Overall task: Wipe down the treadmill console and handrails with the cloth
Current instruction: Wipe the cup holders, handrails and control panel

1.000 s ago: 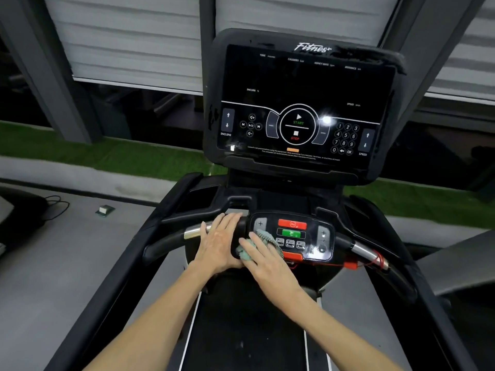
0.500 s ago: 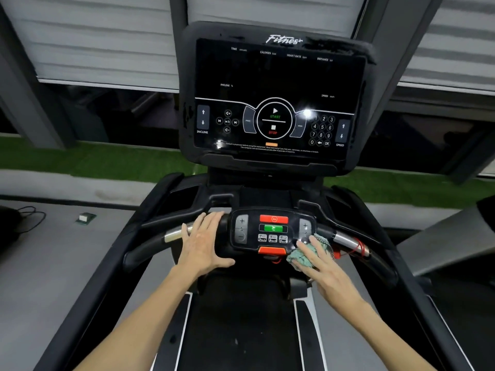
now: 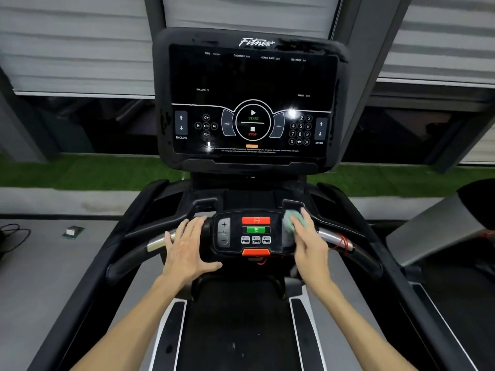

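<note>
Straight-fingered right hand (image 3: 310, 245) presses the green cloth (image 3: 289, 220) onto the control panel's (image 3: 234, 246) right end, near the red cord (image 3: 343, 242), while the flat, open left hand (image 3: 187, 249) rests on the left handrail (image 3: 156, 244).

Left hand (image 3: 187, 247): palm down, fingers straight and slightly spread, pointing forward; thumb stretched out to the right; holds nothing.
Left forearm (image 3: 128, 325): bare, enters from the lower left, angled up and inward.
Right hand (image 3: 310, 245): palm down, fingers straight and close together, pointing forward and a little left, pressed flat on the cloth (image 3: 290, 220).
Right forearm (image 3: 356, 325): bare, enters from the lower right, angled inward.
Hands level, well apart.
</note>
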`<state>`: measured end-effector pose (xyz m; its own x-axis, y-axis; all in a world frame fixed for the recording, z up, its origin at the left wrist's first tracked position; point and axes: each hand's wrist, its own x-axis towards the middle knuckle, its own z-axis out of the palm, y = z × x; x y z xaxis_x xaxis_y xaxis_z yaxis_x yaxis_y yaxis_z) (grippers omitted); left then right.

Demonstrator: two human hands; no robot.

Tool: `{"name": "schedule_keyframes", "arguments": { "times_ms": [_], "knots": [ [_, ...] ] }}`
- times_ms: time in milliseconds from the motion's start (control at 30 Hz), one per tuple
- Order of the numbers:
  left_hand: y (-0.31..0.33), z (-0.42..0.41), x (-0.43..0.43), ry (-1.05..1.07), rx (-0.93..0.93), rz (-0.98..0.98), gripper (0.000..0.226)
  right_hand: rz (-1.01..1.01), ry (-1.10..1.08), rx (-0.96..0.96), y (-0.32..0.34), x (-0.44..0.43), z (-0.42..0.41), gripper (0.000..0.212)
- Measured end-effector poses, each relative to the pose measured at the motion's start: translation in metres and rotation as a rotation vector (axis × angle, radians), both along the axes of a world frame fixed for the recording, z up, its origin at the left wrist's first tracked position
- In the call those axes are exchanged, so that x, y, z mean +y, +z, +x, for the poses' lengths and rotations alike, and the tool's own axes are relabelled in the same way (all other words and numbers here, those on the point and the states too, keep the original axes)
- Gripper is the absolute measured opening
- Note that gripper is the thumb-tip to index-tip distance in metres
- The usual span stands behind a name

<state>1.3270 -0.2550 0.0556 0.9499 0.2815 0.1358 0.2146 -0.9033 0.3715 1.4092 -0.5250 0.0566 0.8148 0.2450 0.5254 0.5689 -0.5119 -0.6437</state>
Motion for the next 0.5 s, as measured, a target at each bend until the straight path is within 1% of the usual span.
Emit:
{"name": "schedule_keyframes", "arguments": {
  "times_ms": [67,133,200,267,333,400,500],
  "knots": [
    [0.0,0.0,0.0,-0.003,0.009,0.004,0.12,0.068,-0.036,0.112,0.028,0.018,0.02,0.042],
    [0.001,0.0,0.0,-0.005,0.005,0.009,0.12,0.121,-0.073,0.163,0.042,0.022,0.03,0.039],
    [0.001,0.0,-0.002,-0.005,0.0,0.007,0.12,0.142,-0.088,0.146,0.038,0.02,0.022,0.039],
    [0.001,0.001,-0.004,-0.004,-0.009,0.007,0.12,0.118,-0.101,0.085,0.016,0.017,0.001,0.043],
    [0.002,0.001,-0.005,0.002,0.0,0.01,0.12,0.06,-0.119,0.047,-0.009,0.011,-0.018,0.052],
    [0.001,0.001,-0.005,-0.007,-0.003,0.014,0.12,-0.052,-0.092,-0.036,-0.024,0.007,-0.028,0.064],
    [0.001,0.001,-0.003,-0.016,0.02,0.012,0.121,-0.238,0.101,-0.172,-0.022,0.027,-0.031,0.074]
  ]
}}
